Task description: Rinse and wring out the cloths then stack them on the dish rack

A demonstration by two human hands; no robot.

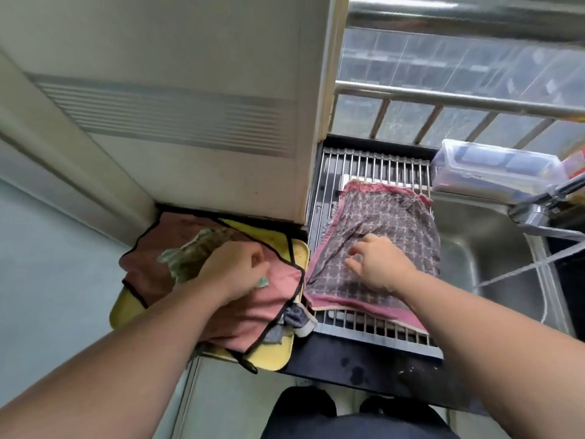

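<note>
Cramped by a pale cabinet overhanging the yellow tray, the counter opened only rightward, where the steel sink lay beside the dish rack. On the tray, the left hand gripped a green cloth atop a pink cloth. The right hand rested spread, bent fingertips on the patterned cloth lying flat across the rack.

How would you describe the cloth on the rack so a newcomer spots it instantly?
Find the steel sink; the barred dish rack spans its left end. The patterned cloth spread flat on it, under the right hand, is the target. It is grey-brown with pale crosses and a pink border, unlike the plain pink, black-edged cloth on the yellow tray.
</note>
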